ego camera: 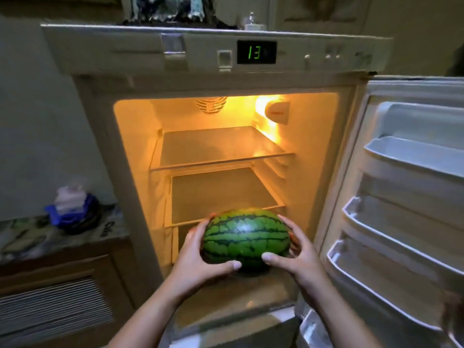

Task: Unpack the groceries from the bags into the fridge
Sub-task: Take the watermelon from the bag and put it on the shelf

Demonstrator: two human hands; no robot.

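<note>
A home kitchen is shown. A white under-counter fridge (216, 156) with a green digital display (256, 52) stands open at twelve o'clock, its door swung to three o'clock with white plastic door racks (401, 217). At nine o'clock a speckled stone countertop (30, 237) is seen above a wooden cabinet (62, 285), with stacked plastic containers (72, 204) set on it.

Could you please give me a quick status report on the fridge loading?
Left hand and right hand grip the watermelon from both sides. Melon at the open fridge, low, in front of the shelves. Nothing blocking.
</note>
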